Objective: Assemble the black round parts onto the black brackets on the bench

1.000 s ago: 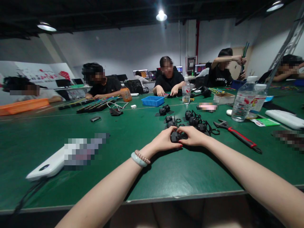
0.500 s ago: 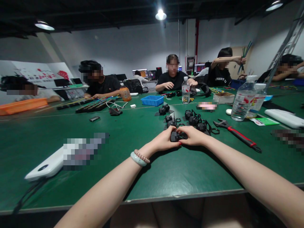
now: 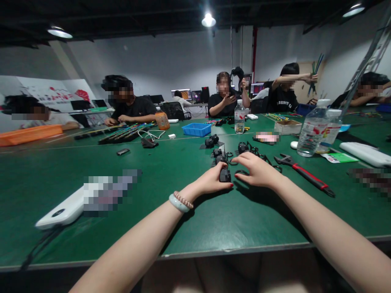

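Observation:
My left hand [image 3: 214,180] rests on the green table [image 3: 189,211] with its fingers closed round a small black plastic part [image 3: 225,175]. My right hand [image 3: 258,169] hovers just right of that part, fingers spread and holding nothing, over a black ring-shaped piece [image 3: 241,172]. Several similar black parts [image 3: 247,148] lie in a cluster just beyond both hands. A bracelet sits on my left wrist.
A red-handled adjustable wrench [image 3: 305,174] lies to the right. Two water bottles [image 3: 314,127] stand at the right, a white power bank [image 3: 58,212] at the left. A blue tray [image 3: 196,129] and cables [image 3: 128,133] lie farther back. Several people sit around the table.
My right hand has let go of the black part and lifted away to the right, fingers opening. My left hand still holds the part. A person opposite raised a black object.

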